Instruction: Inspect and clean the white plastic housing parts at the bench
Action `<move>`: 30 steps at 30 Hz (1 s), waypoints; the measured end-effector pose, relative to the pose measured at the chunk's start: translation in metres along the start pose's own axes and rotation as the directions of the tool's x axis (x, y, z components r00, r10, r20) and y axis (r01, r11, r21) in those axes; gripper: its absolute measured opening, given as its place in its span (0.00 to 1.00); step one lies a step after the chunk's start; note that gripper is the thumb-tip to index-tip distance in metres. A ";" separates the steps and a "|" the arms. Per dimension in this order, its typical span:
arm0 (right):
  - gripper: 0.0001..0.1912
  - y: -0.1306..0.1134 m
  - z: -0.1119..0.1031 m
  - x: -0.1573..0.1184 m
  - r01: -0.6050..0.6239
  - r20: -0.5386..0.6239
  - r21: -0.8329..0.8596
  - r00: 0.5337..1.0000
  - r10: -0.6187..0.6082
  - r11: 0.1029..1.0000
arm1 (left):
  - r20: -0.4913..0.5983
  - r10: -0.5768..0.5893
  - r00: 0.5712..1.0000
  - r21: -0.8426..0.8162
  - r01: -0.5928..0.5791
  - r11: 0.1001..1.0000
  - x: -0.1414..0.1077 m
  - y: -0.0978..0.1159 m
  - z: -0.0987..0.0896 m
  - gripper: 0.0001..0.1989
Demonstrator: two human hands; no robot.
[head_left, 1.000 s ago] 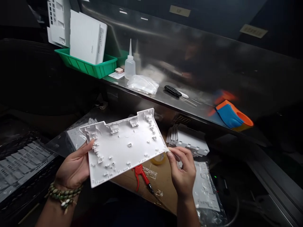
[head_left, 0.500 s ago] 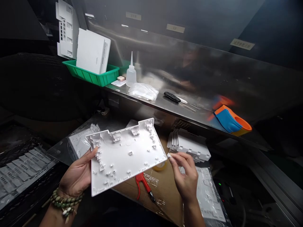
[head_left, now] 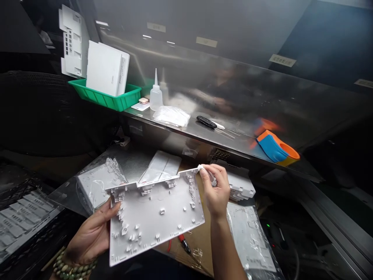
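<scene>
My left hand [head_left: 91, 233] grips a white plastic housing panel [head_left: 151, 223] by its left edge, thumb on the inner face. That face, turned up to me, carries many small clips and posts, and the top edge is stepped. At the upper right corner of the panel, my right hand [head_left: 217, 190] pinches a small white wad [head_left: 200, 167] that looks like cloth and touches the corner. Partly covered by the panel, an air blow gun [head_left: 184, 244] with red and black parts lies on brown cardboard [head_left: 205, 249].
Wrapped white panels lie at left [head_left: 94, 182] and right [head_left: 252, 237]; more white panels [head_left: 240, 182] are stacked behind my right hand. On the metal shelf are a green bin [head_left: 107, 99], dropper bottle [head_left: 156, 97], plastic bags [head_left: 171, 116], black-handled tool [head_left: 206, 121] and tape dispenser [head_left: 276, 147].
My right hand has moved up along the panel's right edge, from the lower right corner to the upper right one. The panel has tilted and dropped slightly, covering more of the blow gun.
</scene>
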State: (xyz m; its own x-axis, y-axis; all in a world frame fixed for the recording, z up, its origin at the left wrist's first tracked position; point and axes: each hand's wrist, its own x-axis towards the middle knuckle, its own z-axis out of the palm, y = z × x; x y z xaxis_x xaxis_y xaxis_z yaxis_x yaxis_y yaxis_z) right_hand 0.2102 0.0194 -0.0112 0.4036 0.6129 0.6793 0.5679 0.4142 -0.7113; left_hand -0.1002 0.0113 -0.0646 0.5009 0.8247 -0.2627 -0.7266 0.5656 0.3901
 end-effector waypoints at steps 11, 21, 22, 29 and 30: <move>0.06 0.031 -0.001 -0.014 -0.030 -0.080 -0.089 0.997 0.023 0.996 | -0.118 0.085 0.989 0.239 -0.055 0.969 0.003 -0.023 0.039 0.35; 0.13 -0.026 0.036 -0.086 0.023 0.189 0.169 0.980 -0.055 0.985 | 0.007 0.157 0.988 0.480 -0.141 0.866 0.023 -0.076 0.054 0.19; 0.14 -0.025 0.038 -0.089 0.055 0.192 0.166 0.978 -0.087 0.985 | 0.021 0.182 0.983 0.522 -0.166 0.837 0.024 -0.079 0.054 0.19; 0.16 -0.007 0.033 -0.091 0.127 0.074 0.016 0.989 -0.128 0.992 | 0.080 0.375 0.924 0.841 -0.265 0.473 0.034 -0.084 0.055 0.17; 0.16 -0.008 0.033 -0.093 0.137 0.059 0.004 0.989 -0.137 0.991 | 0.095 0.404 0.910 0.859 -0.280 0.428 0.035 -0.084 0.055 0.17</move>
State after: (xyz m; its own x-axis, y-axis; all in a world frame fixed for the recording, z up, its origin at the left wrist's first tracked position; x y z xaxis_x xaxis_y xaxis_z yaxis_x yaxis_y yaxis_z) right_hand 0.1447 -0.0183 -0.0746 0.2786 0.5893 0.7584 0.6152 0.4968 -0.6121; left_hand 0.0043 -0.0078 -0.0585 0.2072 0.9783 0.0027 -0.0469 0.0072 0.9989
